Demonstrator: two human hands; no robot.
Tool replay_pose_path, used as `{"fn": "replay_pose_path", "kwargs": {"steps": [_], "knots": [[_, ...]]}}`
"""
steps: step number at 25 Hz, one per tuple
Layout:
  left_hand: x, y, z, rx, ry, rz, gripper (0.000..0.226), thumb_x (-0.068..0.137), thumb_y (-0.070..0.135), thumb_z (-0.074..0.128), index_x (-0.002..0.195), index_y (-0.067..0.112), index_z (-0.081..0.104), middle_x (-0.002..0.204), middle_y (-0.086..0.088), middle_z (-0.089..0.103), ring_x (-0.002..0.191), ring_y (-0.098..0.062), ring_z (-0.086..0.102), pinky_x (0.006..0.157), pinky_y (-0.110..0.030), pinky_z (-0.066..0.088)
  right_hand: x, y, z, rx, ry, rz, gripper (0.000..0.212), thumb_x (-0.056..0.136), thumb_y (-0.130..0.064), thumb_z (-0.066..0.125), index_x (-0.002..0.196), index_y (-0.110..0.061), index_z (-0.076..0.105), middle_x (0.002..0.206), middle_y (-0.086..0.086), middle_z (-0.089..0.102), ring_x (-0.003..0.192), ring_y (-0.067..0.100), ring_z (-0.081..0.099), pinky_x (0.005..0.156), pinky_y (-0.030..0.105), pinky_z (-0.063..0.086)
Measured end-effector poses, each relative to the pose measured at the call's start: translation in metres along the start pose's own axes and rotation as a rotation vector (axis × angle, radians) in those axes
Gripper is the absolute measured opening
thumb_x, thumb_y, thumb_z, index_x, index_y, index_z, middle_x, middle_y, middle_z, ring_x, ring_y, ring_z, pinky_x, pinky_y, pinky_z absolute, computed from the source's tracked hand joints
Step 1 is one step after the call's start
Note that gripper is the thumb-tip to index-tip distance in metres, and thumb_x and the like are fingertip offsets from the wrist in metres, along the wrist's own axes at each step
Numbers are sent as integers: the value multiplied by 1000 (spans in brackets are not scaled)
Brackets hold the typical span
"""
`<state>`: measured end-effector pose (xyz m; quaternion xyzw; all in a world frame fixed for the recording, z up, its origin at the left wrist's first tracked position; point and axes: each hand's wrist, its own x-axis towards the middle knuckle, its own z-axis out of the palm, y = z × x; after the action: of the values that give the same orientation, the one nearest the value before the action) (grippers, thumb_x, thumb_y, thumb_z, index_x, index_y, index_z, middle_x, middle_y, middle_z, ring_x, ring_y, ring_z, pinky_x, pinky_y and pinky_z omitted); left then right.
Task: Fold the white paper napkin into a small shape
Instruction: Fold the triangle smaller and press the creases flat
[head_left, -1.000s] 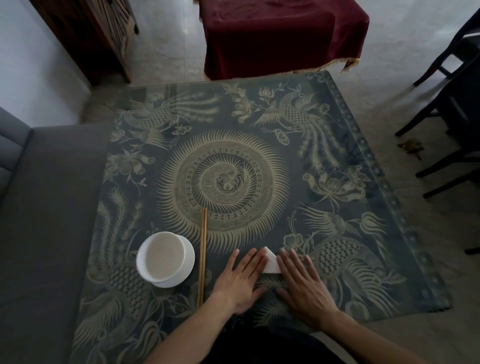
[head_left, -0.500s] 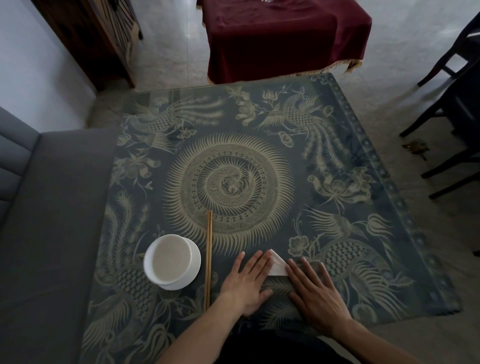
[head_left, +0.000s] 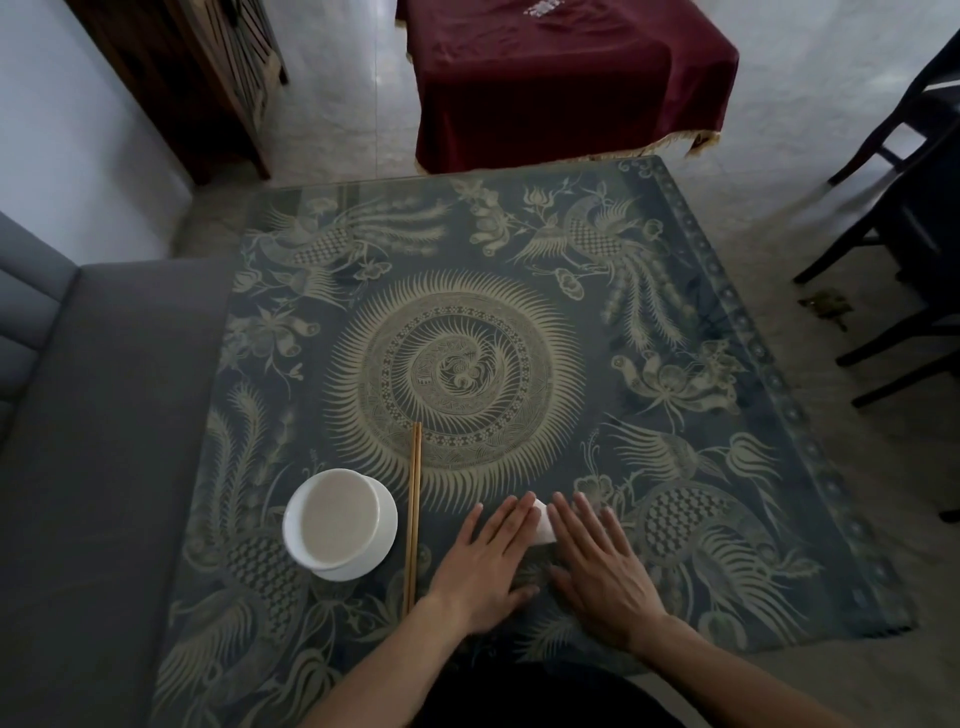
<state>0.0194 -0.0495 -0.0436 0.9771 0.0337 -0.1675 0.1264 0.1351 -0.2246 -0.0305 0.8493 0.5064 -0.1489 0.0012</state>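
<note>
The white paper napkin (head_left: 543, 525), folded small with a pointed top, lies on the patterned table (head_left: 467, 291) near its front edge. Only a narrow wedge of it shows between my two hands. My left hand (head_left: 491, 558) lies flat with straight fingers over the napkin's left part. My right hand (head_left: 597, 558) lies flat beside it, fingers straight, covering the right part. Both palms face down and the hands nearly touch over the napkin.
A white bowl on a saucer (head_left: 340, 522) stands left of my hands, with a pair of wooden chopsticks (head_left: 413, 514) lying between bowl and left hand. A grey sofa (head_left: 104, 441) borders the table's left. Dark chairs (head_left: 914, 218) stand at the right, a red-draped table (head_left: 566, 83) beyond.
My right hand has slid leftward and a little forward, closing on the left hand, so less of the napkin shows. The camera has tilted slightly.
</note>
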Motion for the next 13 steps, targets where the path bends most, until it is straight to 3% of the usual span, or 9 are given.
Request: {"fn": "replay_pose_path", "kwargs": {"steps": [6,11,13], "knots": [[-11,-5,5,11,-22,-38,90,90,62,36,154,20,-12,157,7,-27,145,-13,-24,118,-45,-10,32,-2,-5,-47,-79,-48,71,98,-55,16,155,-14,7,162,1,-4,148,28,-12,115,48,-5],[-7,-1,5,-16,8,-82,91,89,63,35,153,20,-14,157,8,-29,142,-11,-29,117,-45,-12,27,-1,-11,-72,-61,-106,70,97,-53,31,152,-10,28,160,6,22,147,30,13,113,48,7],[-4,-1,2,-16,-4,-99,94,89,64,37,153,19,-15,159,6,-25,144,-12,-26,117,-47,-12,36,-5,-12,-50,-81,-133,72,97,-55,29,154,-11,22,162,5,14,148,29,7,113,47,4]]}}
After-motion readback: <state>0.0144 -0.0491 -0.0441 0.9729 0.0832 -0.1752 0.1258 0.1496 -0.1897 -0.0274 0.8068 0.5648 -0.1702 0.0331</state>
